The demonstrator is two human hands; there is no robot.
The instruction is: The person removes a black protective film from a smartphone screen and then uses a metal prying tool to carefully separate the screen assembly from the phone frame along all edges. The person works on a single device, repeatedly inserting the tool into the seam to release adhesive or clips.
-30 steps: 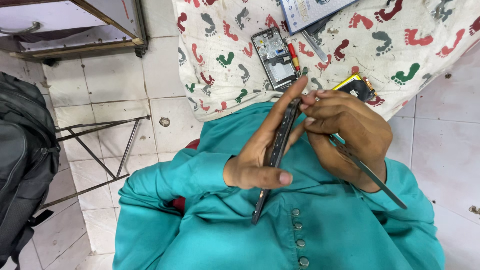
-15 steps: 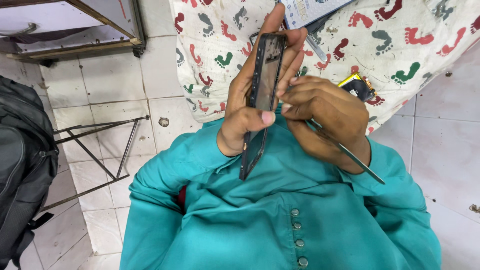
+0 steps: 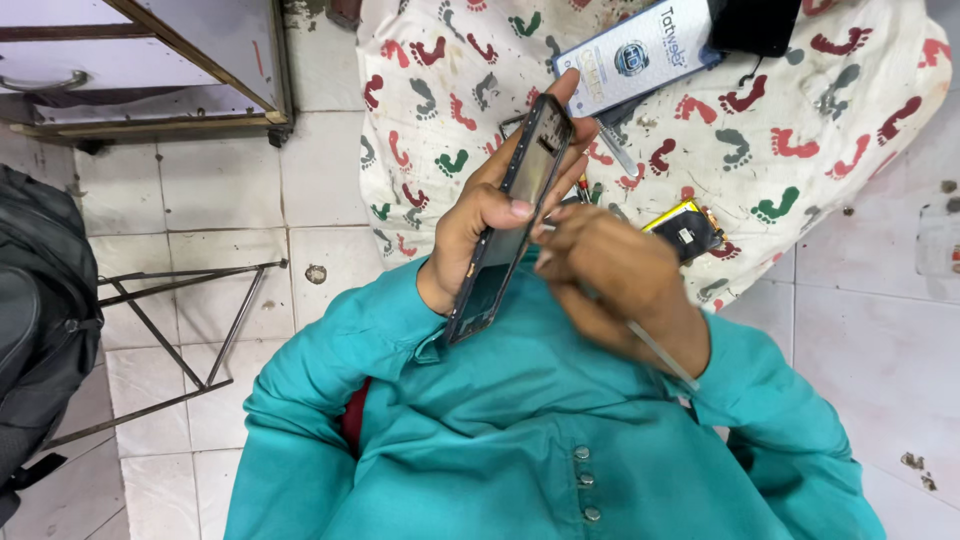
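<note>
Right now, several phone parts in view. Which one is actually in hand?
The dark phone frame, gripped upright in the left hand. The yellow-edged part and the black slab both lie untouched on the footprint-patterned cloth.

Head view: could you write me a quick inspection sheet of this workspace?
Surface: footprint-print cloth on tiled floor.
Job's things: phone frame in left hand; thin tool in right hand.
Clutter: flat box, dark phone, yellow-edged part.
Hands: both gripping, meeting at the frame.
Cables: nothing seen.
Surroundings: black bag, metal stand, drawer unit.
</note>
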